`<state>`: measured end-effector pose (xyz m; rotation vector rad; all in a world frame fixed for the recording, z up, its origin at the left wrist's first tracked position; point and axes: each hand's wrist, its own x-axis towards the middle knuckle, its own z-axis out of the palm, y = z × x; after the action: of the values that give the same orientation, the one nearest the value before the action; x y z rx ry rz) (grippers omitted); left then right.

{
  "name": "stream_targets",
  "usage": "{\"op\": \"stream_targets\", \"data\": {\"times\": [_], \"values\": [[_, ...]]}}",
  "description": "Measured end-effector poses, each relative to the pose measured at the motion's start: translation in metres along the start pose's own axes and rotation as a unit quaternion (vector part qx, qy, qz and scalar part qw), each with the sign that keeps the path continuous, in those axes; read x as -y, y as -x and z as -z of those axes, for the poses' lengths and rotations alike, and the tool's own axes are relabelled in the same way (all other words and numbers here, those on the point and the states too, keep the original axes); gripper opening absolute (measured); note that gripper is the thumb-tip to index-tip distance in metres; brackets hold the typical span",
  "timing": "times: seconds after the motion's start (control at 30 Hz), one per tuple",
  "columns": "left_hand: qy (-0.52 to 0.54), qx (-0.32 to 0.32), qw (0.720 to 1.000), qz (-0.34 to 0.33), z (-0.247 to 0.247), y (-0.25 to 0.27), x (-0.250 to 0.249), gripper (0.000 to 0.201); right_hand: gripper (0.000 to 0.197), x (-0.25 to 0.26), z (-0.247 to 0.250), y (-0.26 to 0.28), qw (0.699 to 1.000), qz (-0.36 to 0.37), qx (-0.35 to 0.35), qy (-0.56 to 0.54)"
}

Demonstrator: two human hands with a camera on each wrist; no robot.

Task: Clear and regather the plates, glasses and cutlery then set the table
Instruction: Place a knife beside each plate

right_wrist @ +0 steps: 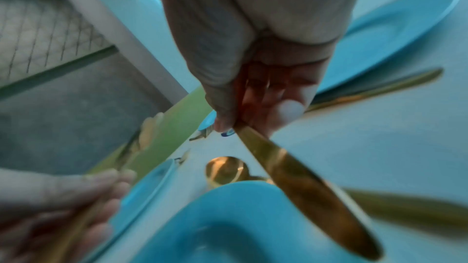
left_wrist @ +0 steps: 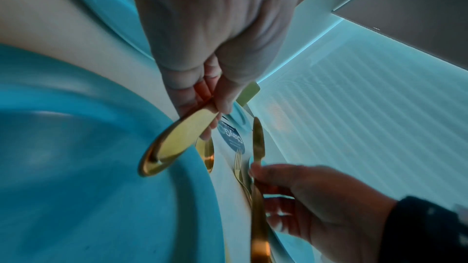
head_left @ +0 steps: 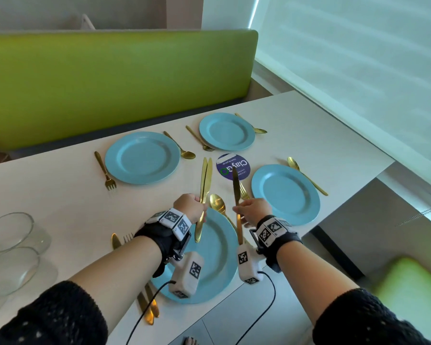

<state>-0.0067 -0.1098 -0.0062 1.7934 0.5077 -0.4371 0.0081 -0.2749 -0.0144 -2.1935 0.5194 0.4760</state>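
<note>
My left hand (head_left: 192, 204) grips two gold knives (head_left: 205, 180) side by side, blades pointing away, above the near blue plate (head_left: 217, 260). My right hand (head_left: 251, 210) pinches a single gold knife (head_left: 235, 185) by its middle, its blade over the purple sticker (head_left: 233, 166). The left wrist view shows the pair's handle ends (left_wrist: 174, 143) under my fingers and the single knife (left_wrist: 258, 143) held upright. In the right wrist view the held knife's handle (right_wrist: 303, 187) runs toward the camera. Several blue plates lie on the white table (head_left: 60, 207), each with a gold fork and spoon beside it.
Two clear glasses (head_left: 10, 245) stand at the left edge. A knife (head_left: 116, 241) and a fork (head_left: 128, 237) lie left of the near plate, with gold handles (head_left: 148, 307) showing below my left arm. A spoon (head_left: 218, 202) lies between my hands. A green bench (head_left: 110, 78) backs the table.
</note>
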Motion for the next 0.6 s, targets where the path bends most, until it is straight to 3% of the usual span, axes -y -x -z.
{"op": "stream_targets", "data": {"times": [0.1,0.23,0.43,0.6], "values": [[-0.025,-0.015,1.000,-0.008,-0.002,-0.009,-0.007,0.014,0.008,-0.007,0.014,-0.011,0.993,0.004,-0.047,0.105],[-0.011,-0.014,1.000,0.003,-0.008,-0.018,-0.016,0.001,0.027,-0.018,0.016,-0.019,0.976,-0.004,-0.070,0.208],[-0.007,-0.018,1.000,0.002,-0.016,-0.026,-0.019,0.018,0.030,-0.026,0.005,-0.028,0.952,0.010,-0.073,0.298],[-0.013,-0.022,1.000,0.000,-0.016,-0.029,-0.018,0.008,0.032,-0.033,-0.003,-0.033,0.944,0.035,-0.078,0.318]]}}
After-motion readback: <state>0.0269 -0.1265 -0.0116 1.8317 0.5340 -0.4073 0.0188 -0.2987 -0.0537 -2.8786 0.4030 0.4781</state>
